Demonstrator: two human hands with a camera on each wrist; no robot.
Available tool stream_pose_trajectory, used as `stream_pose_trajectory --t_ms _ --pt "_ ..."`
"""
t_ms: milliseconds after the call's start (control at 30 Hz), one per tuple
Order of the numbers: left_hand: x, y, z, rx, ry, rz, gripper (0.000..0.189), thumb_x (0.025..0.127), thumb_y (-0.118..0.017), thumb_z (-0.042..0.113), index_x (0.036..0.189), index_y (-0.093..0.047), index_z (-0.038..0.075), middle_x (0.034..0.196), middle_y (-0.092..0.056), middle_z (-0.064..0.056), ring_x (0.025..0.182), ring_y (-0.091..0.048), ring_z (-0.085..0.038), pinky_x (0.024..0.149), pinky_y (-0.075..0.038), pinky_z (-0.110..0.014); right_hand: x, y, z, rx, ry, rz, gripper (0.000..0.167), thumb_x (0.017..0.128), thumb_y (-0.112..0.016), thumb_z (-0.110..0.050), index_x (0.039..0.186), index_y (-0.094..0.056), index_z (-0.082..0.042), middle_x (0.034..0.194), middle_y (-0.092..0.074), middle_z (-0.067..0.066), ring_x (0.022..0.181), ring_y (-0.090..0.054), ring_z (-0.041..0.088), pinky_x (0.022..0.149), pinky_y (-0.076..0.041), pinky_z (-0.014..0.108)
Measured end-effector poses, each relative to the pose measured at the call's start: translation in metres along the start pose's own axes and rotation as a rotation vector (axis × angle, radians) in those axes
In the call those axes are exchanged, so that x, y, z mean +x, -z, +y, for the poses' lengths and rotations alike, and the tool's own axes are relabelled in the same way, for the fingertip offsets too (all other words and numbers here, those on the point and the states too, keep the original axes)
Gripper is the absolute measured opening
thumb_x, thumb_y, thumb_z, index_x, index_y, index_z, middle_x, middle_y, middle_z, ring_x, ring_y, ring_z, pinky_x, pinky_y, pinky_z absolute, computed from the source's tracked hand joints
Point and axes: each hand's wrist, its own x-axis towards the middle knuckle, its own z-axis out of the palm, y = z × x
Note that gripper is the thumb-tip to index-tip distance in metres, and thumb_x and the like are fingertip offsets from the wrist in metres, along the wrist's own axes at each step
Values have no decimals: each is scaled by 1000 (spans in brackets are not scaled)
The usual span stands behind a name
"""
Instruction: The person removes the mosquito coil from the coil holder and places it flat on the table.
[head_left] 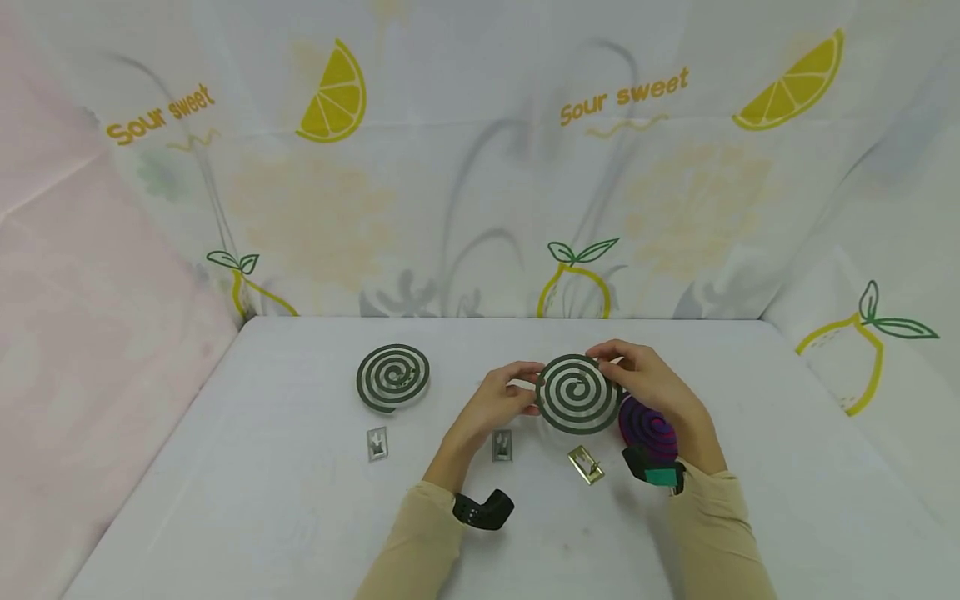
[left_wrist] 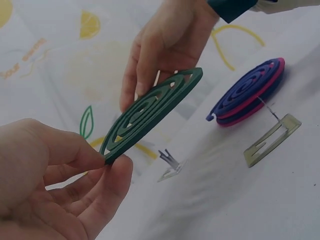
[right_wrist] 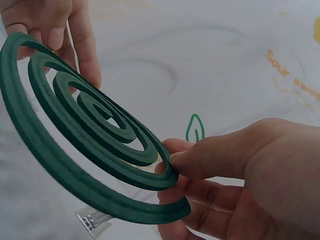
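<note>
A dark green mosquito coil [head_left: 577,389] is held up above the white table between both hands. My left hand [head_left: 501,400] pinches its left edge, thumb against fingers, as the left wrist view shows on the coil's rim [left_wrist: 156,121]. At the upper right edge, my right hand [head_left: 651,382] pinches the coil between thumb and fingers; the right wrist view shows this hand [right_wrist: 225,170] near the spiral's loose outer end. Behind the right wrist lies a purple-blue and magenta coil [head_left: 648,427], partly hidden; in the left wrist view it looks like two layers [left_wrist: 250,90].
Another dark green coil [head_left: 393,377] lies at the back left. Two small silver metal stands [head_left: 377,444] sit in front, one near the left wrist [head_left: 502,446]. A gold-coloured stand [head_left: 587,465] lies below the held coil. Printed cloth [head_left: 450,167] rises behind the table.
</note>
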Motion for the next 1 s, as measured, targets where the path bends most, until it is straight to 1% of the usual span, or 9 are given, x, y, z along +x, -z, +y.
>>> stream_pose_trajectory --t_ms 167,267,400,500,667,833,1000 --pt "2 -7 -2 -6 -21 -3 45 88 -53 -5 131 -53 6 122 -54 -17 77 -62 -9 75 -56 -28 -4 6 -1 0 -19 -1 27 97 -50 -13 120 -58 -2 110 -64 18 84 -61 18 74 -50 25" --pt "3 -11 -4 1 -25 3 45 88 -53 -4 132 -53 7 122 -54 -17 78 -62 -9 78 -56 -32 -6 8 -2 0 -28 -3 27 97 -50 -13 121 -58 -3 112 -63 18 85 -61 16 76 -50 26" --pt "4 -17 -7 -10 -27 9 45 88 -53 -3 132 -52 7 122 -54 -16 79 -62 -9 79 -56 -35 -8 11 2 -1 -39 -3 26 97 -50 -13 120 -58 -2 110 -63 18 82 -59 14 74 -49 24" --pt "4 -22 -7 -34 -34 12 45 88 -53 -4 132 -51 6 123 -54 -16 80 -62 -9 79 -56 -35 -9 13 5 0 -36 -1 27 97 -51 -13 120 -58 -2 108 -64 19 81 -60 15 72 -48 22" --pt "5 -29 -7 -73 -58 7 45 88 -54 -4 132 -52 6 122 -54 -16 81 -62 -10 80 -56 -38 -13 19 10 0 -35 14 27 97 -52 -15 119 -58 -1 105 -65 18 81 -61 12 72 -50 24" --pt "6 -35 -7 -76 -63 11 44 89 -54 -5 131 -52 6 122 -54 -16 81 -62 -10 78 -57 -34 -15 21 14 1 -58 23 27 97 -52 -16 118 -59 -1 103 -65 17 81 -58 12 70 -50 26" --pt "7 -42 -7 -105 -61 32 44 88 -54 -6 130 -54 7 121 -54 -15 79 -62 -9 76 -57 -29 -17 24 14 -19 -74 39 27 97 -52 -17 118 -59 -2 102 -65 15 81 -55 10 69 -47 24"
